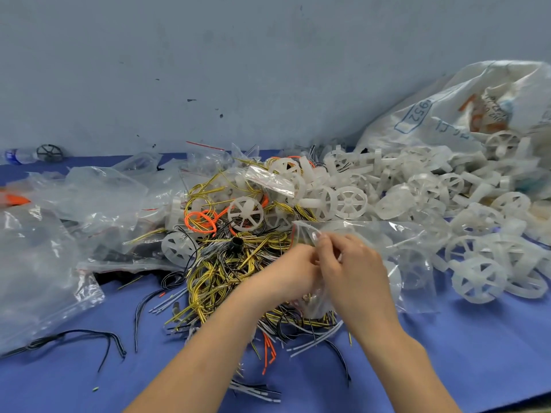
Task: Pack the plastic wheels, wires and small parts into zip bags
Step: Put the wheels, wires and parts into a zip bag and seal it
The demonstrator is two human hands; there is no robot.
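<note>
My left hand (293, 268) and my right hand (350, 271) meet over the middle of the table, both pinching the edge of a clear zip bag (396, 242) that spreads out to the right. Under the hands lies a tangle of yellow-black wires (226, 272) with an orange wire loop (199, 222). A white plastic wheel (246, 213) rests on top of the wires. Many more white wheels (441, 192) are heaped to the right. What the bag holds is hard to tell.
Empty and filled clear bags (44, 248) pile up at the left. A big white sack (465, 108) leans on the grey wall at the right. A black wheel (49, 152) and a bottle (18, 155) stand far left. Loose black wires (89, 338) lie on the blue cloth (477, 353).
</note>
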